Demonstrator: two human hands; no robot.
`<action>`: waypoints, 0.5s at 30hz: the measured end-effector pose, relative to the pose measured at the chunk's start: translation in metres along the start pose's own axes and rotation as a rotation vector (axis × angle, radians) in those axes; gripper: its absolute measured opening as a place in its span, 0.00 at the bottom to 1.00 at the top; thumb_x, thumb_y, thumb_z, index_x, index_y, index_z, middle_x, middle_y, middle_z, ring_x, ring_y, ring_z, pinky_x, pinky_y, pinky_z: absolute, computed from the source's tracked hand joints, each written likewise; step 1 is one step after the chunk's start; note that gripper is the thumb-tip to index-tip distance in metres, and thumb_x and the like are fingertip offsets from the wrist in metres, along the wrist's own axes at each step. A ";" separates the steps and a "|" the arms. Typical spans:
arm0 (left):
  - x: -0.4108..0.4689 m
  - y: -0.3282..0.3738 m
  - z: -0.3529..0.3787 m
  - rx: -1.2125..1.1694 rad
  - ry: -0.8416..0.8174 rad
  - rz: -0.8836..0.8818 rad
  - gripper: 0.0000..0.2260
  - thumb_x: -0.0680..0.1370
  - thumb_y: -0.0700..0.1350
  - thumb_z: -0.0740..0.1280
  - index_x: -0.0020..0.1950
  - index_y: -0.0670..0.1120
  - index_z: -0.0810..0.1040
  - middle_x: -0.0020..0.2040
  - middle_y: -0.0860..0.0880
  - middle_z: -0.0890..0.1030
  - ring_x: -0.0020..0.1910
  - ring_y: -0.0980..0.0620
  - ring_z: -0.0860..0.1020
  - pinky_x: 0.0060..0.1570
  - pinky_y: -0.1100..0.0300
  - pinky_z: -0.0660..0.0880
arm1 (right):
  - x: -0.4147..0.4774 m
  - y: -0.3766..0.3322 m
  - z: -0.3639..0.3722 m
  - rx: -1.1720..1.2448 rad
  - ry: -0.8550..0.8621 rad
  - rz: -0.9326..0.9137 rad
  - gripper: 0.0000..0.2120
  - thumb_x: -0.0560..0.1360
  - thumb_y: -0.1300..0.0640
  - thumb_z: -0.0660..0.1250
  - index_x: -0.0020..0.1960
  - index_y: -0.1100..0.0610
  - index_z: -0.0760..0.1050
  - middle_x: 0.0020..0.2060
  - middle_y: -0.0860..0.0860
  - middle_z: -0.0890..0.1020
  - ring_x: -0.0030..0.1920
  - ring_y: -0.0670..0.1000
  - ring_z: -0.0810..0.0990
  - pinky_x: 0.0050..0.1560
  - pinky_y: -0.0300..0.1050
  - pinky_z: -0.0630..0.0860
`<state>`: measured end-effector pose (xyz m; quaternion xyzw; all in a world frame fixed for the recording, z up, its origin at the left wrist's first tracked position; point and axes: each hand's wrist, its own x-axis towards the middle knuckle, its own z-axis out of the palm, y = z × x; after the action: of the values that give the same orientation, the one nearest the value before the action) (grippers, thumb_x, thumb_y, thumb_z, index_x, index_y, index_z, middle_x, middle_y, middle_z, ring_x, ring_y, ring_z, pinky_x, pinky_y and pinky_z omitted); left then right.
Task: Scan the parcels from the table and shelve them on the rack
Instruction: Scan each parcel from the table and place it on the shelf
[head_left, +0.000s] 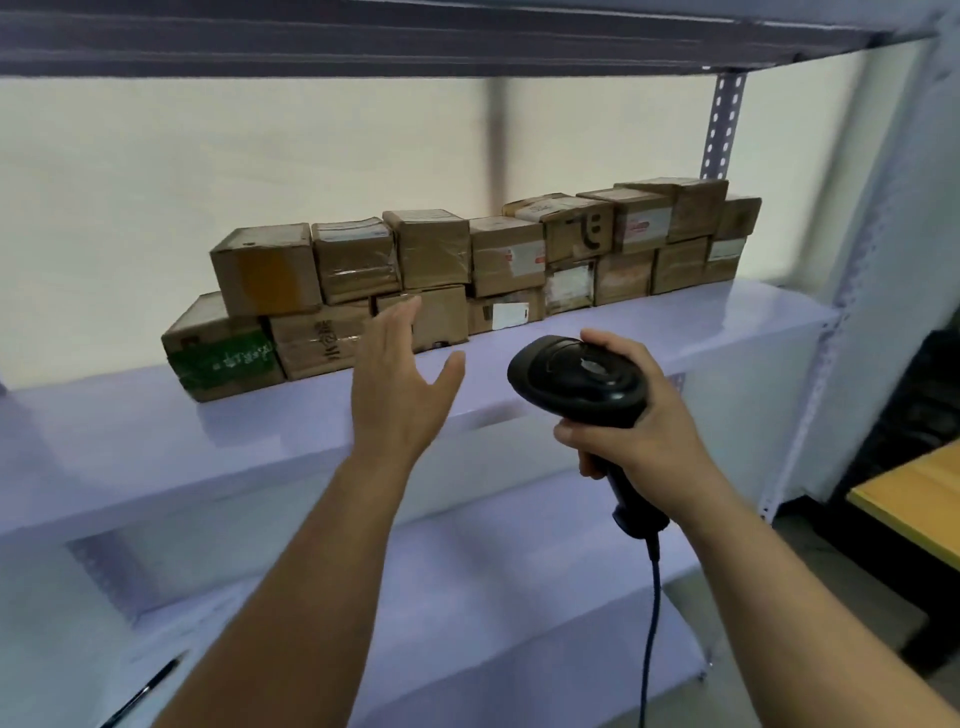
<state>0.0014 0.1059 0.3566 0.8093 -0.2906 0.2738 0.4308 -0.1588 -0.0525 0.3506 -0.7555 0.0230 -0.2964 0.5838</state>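
Observation:
Several brown cardboard parcels (431, 249) stand in two stacked rows along the back of the rack's white shelf (649, 332). My left hand (400, 384) is raised in front of the lower row with straight, spread fingers and holds nothing. Its fingertips lie near a lower parcel (441, 317); whether they touch it I cannot tell. My right hand (628, 415) grips the handle of a black barcode scanner (576, 379), whose head points left toward the parcels. The scanner's cable (649, 634) hangs down from the handle.
A perforated grey upright (719, 124) stands at the rack's back right and an upper shelf (415, 41) spans overhead. A lower shelf (467, 597) lies below. A wooden table corner (914, 493) shows at the right edge. A black pen (140, 693) lies at bottom left.

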 end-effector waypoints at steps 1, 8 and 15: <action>-0.011 0.008 0.009 -0.020 -0.025 -0.022 0.27 0.77 0.50 0.70 0.73 0.47 0.67 0.72 0.48 0.68 0.69 0.50 0.66 0.62 0.58 0.66 | -0.007 0.001 -0.010 0.004 0.010 0.009 0.36 0.68 0.71 0.75 0.65 0.40 0.70 0.55 0.44 0.78 0.30 0.54 0.80 0.35 0.50 0.81; -0.070 0.077 0.084 -0.064 -0.255 -0.027 0.28 0.77 0.52 0.69 0.74 0.48 0.65 0.73 0.48 0.67 0.71 0.49 0.64 0.66 0.56 0.64 | -0.063 0.011 -0.095 0.040 0.094 0.100 0.40 0.68 0.68 0.77 0.68 0.37 0.66 0.56 0.39 0.79 0.43 0.55 0.85 0.46 0.54 0.83; -0.120 0.171 0.153 -0.160 -0.414 0.064 0.26 0.77 0.50 0.69 0.73 0.46 0.67 0.72 0.46 0.67 0.71 0.48 0.64 0.66 0.58 0.63 | -0.136 0.011 -0.189 0.125 0.246 0.131 0.44 0.60 0.58 0.80 0.68 0.32 0.66 0.61 0.49 0.80 0.55 0.59 0.83 0.55 0.60 0.81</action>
<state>-0.1719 -0.0752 0.2922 0.8018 -0.4192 0.0914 0.4160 -0.3570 -0.1683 0.3102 -0.6726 0.1250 -0.3489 0.6405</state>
